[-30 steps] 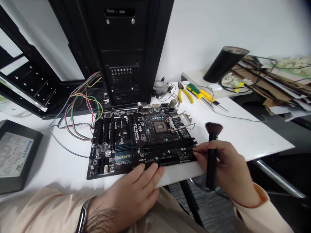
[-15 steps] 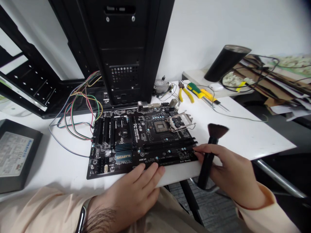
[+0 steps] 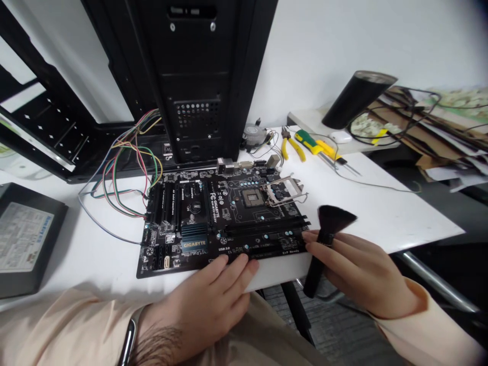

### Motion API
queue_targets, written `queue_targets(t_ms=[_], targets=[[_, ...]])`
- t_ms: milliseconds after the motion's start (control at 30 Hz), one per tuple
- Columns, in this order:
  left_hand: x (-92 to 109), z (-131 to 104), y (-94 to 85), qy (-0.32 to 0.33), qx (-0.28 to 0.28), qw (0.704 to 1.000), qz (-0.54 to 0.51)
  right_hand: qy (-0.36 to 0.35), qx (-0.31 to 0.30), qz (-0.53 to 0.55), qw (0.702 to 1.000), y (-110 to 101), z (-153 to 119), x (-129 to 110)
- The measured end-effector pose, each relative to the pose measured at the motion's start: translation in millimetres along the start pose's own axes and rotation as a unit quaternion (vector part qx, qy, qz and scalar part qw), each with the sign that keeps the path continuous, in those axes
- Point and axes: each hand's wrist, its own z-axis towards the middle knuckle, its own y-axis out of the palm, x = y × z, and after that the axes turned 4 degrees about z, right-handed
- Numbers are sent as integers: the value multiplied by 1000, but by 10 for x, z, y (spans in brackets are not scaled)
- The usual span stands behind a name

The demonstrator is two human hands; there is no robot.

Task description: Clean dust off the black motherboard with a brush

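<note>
A black motherboard [image 3: 244, 218] lies flat on the white table, its CPU socket frame [image 3: 284, 190] raised at the right. My left hand [image 3: 213, 300] rests at the board's near edge with the fingers laid flat, holding nothing. In my right hand [image 3: 360, 269] is a brush [image 3: 315, 277] with dark bristles and a black handle; the bristles point up and the handle slants down. That hand is at the board's right corner, its fingertips beside the memory slots. Colored wires [image 3: 114, 190] run from the left side of the board to the computer case.
The black computer case [image 3: 198, 76] stands right behind the board. A power supply [image 3: 28, 239] sits at the left. Behind to the right are a CPU cooler [image 3: 253, 136], pliers [image 3: 293, 145], screwdrivers [image 3: 308, 142], a black tumbler [image 3: 356, 99] and stacked cardboard [image 3: 450, 127].
My right hand has turned and shifted its grip, so the brush is tilted further and its bristles sit a little lower and to the left. My left hand stays where it was.
</note>
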Motion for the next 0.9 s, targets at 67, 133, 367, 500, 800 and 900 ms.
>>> queue_targets(t_ms=[67,133,367,500,800,900], targets=[[-2,5,7,1,3,1000,-1,-43,3,-21,999,-8,18,-1],[-11,9,13,2,10,1000,-1,-51,3,-26,998,-8,30,-1],[-40,0,15,3,18,1000,-6,-32,-5,-10,999,9,43,8],[-26,2,19,6,17,1000,-6,-25,-9,-4,1000,2,60,3],[-22,-13,29,8,13,1000,-9,-37,-45,-14,998,-25,119,6],[-29,-5,9,8,12,1000,-8,-40,-42,-15,998,-28,116,9]])
